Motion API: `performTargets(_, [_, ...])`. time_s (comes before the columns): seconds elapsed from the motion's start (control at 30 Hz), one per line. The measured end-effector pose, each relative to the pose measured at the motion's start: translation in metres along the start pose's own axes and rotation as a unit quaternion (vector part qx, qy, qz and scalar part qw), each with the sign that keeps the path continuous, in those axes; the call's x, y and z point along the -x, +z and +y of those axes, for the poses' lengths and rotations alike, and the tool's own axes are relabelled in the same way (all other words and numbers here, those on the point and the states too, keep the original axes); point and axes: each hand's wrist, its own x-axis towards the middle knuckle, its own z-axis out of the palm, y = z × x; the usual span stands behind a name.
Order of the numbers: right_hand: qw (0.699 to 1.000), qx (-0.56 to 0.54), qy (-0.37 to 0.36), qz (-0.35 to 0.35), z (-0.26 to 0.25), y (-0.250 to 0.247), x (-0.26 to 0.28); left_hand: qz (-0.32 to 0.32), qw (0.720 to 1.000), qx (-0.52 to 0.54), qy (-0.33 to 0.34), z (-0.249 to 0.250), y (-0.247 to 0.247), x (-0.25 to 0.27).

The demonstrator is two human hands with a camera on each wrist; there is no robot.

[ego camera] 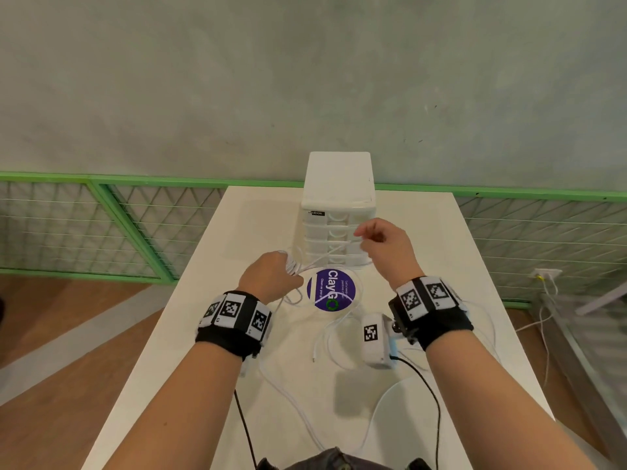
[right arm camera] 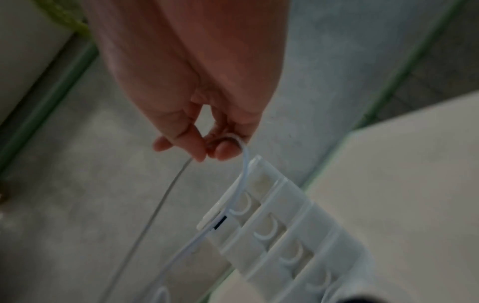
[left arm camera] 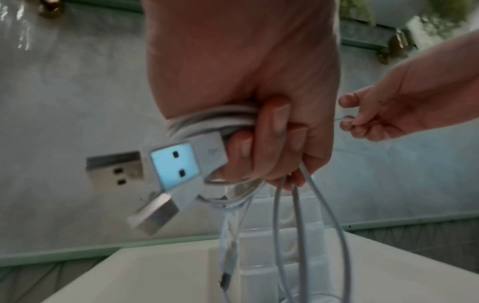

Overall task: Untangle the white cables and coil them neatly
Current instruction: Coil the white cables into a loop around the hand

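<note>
My left hand (ego camera: pixel 271 278) grips a bundle of white cables (left arm camera: pixel 217 121) above the white table (ego camera: pixel 458 266). Their USB plugs (left arm camera: pixel 178 166) stick out of the fist (left arm camera: pixel 272 143), and loops hang below it. My right hand (ego camera: pixel 380 239) is raised in front of the drawer unit and pinches one thin white cable strand (right arm camera: pixel 245 162) between thumb and fingertips (right arm camera: pixel 199 147). That strand runs down toward the left hand. More white cable (ego camera: pixel 325 337) lies loose on the table near me, with a small plug end (ego camera: pixel 314 359) free.
A white stack of small drawers (ego camera: pixel 339 212) stands at the table's far middle. A round purple sticker (ego camera: pixel 330 290) lies in front of it. Green mesh railing (ego camera: pixel 101 228) runs behind the table. Black camera leads (ego camera: pixel 431 401) trail from my wrists.
</note>
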Motion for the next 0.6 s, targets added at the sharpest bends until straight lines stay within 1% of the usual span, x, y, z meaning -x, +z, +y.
performTargets(0.07, [0.996, 0.08, -0.035, 0.004, -0.002, 0.002, -0.002, -0.03, 0.998, 0.06, 0.001, 0.001, 0.001, -0.001])
performTargets(0.13, [0.978, 0.183, -0.088, 0.051, -0.002, 0.004, -0.001, -0.041, 0.993, 0.113, 0.006, 0.003, 0.001, 0.0])
performTargets(0.17, [0.969, 0.206, -0.121, 0.062, -0.004, 0.005, 0.001, -0.042, 0.989, 0.138, 0.007, 0.005, 0.0, 0.001])
performTargets(0.2, [0.965, 0.212, -0.146, 0.043, -0.006, 0.008, 0.004, -0.044, 0.986, 0.163, 0.008, 0.007, 0.0, 0.001])
performTargets(0.27, [0.959, 0.216, -0.17, -0.071, -0.011, 0.014, 0.009, -0.045, 0.978, 0.201, 0.005, 0.011, -0.001, 0.003])
performTargets(0.3, [0.952, 0.222, -0.168, -0.131, -0.01, 0.017, 0.012, -0.046, 0.975, 0.219, 0.003, 0.014, -0.002, 0.004])
performTargets(0.33, [0.946, 0.222, -0.159, -0.175, -0.009, 0.019, 0.014, -0.05, 0.969, 0.24, 0.003, 0.015, -0.002, 0.005])
performTargets(0.37, [0.945, 0.215, -0.143, -0.202, -0.006, 0.02, 0.015, -0.056, 0.964, 0.261, 0.002, 0.017, -0.003, 0.005])
performTargets(0.4, [0.946, 0.208, -0.13, -0.214, -0.004, 0.02, 0.016, -0.061, 0.958, 0.28, 0.002, 0.017, -0.004, 0.007])
performTargets(0.47, [0.949, 0.202, -0.131, -0.205, -0.001, 0.02, 0.017, -0.074, 0.949, 0.305, 0.003, 0.018, -0.008, 0.009])
performTargets(0.53, [0.958, 0.175, -0.138, -0.18, -0.002, 0.019, 0.016, -0.096, 0.947, 0.305, 0.008, 0.018, -0.011, 0.011])
performTargets(0.6, [0.97, 0.129, -0.117, -0.17, -0.006, 0.018, 0.013, -0.103, 0.949, 0.299, 0.014, 0.019, -0.011, 0.012])
